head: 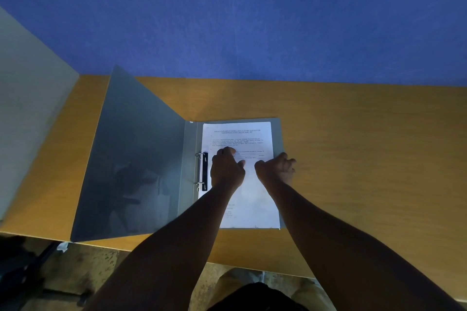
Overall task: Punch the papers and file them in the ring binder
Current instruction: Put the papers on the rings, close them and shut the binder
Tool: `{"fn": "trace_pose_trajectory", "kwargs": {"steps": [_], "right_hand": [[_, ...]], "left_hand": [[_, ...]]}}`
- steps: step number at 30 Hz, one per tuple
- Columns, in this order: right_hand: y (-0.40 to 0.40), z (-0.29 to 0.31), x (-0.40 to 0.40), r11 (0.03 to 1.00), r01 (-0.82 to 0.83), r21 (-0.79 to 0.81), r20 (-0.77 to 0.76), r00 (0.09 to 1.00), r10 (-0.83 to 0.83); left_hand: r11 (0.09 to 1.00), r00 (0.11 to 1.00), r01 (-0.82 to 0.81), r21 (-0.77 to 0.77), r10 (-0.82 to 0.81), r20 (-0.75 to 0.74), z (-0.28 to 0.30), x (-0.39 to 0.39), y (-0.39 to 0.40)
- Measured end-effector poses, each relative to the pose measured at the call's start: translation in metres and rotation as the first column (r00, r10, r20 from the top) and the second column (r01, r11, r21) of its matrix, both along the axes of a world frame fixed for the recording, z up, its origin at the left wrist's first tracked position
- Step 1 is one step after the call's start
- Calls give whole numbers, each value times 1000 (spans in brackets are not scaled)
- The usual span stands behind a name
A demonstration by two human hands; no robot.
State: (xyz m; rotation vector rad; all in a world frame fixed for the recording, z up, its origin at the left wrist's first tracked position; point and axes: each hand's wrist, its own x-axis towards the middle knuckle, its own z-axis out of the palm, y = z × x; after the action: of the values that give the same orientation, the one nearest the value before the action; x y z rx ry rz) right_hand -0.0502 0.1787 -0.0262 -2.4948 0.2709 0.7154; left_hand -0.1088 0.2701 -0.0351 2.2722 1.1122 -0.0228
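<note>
The ring binder (156, 159) lies open on the wooden desk (366, 154), its front cover propped up to my left and its back cover flat. The papers (252, 139) sit on that flat side, their left edge at the two metal rings (199, 169) with the black clamp bar (204, 171) over it. From here they look already threaded on, though I cannot make out the holes themselves.

My left hand (226, 171) rests on the sheet just right of the clamp bar, fingers curled under and pressing down on the page, not wrapped round anything. My right hand (276, 170) sits at the right edge of the papers, where they meet the binder's back cover, fingers bent; whether they pinch the page edge or only lean on it I cannot tell.

I judge the sheets light, thin and floppy, quick to slide on each other and easy to tear at the punched holes if tugged sideways. So I would hold them flat with a palm near the rings and lift only by the free right edge. The binder covers look stiff and smooth; the upright cover should swing shut if taken by its outer edge
</note>
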Motion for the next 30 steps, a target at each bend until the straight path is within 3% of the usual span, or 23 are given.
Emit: {"fn": "trace_pose_trajectory", "kwargs": {"steps": [4, 15, 24, 30], "right_hand": [[-4, -5, 2, 996, 42, 73, -8, 999, -42], [-5, 2, 1, 972, -140, 189, 126, 985, 117], [-10, 17, -4, 868, -216, 448, -5, 970, 244], [-7, 14, -9, 789, -183, 587, -52, 964, 262]], "left_hand": [[1000, 1000, -4, -16, 4, 9, -1, -1, 1], [997, 999, 25, -73, -22, 35, 1, -1, 6], [985, 999, 29, -171, -26, 25, 12, 5, 6], [970, 999, 52, -236, -46, 30, 21, 4, 5]]}}
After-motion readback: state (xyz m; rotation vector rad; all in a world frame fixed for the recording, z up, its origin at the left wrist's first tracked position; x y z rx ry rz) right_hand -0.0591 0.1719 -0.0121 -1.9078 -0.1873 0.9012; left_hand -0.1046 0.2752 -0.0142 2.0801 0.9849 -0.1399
